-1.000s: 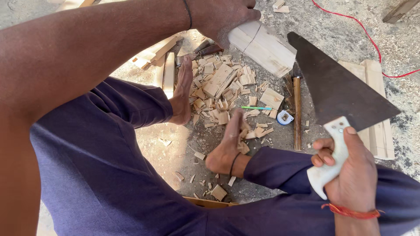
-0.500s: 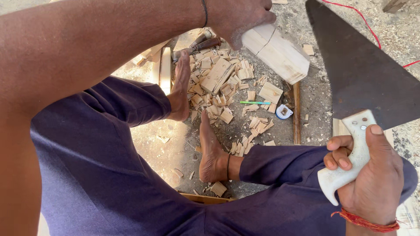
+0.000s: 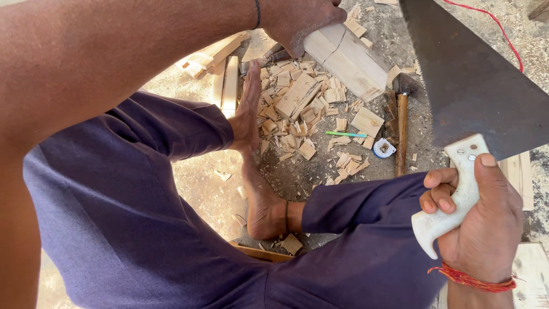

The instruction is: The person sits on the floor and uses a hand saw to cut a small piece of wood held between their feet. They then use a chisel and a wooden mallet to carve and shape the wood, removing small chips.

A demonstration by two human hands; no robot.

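Overhead, the right hand [image 3: 483, 226] grips a saw [image 3: 466, 86] by its white handle; the left hand [image 3: 300, 20] clasps a wood block [image 3: 346, 60] above the scrap-strewn floor [image 3: 200, 189].

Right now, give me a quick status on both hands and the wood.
Left hand gripping wood block, end on the ground. Right hand clamped on saw handle, blade off the block. Offcuts, hammer, tape measure close by.
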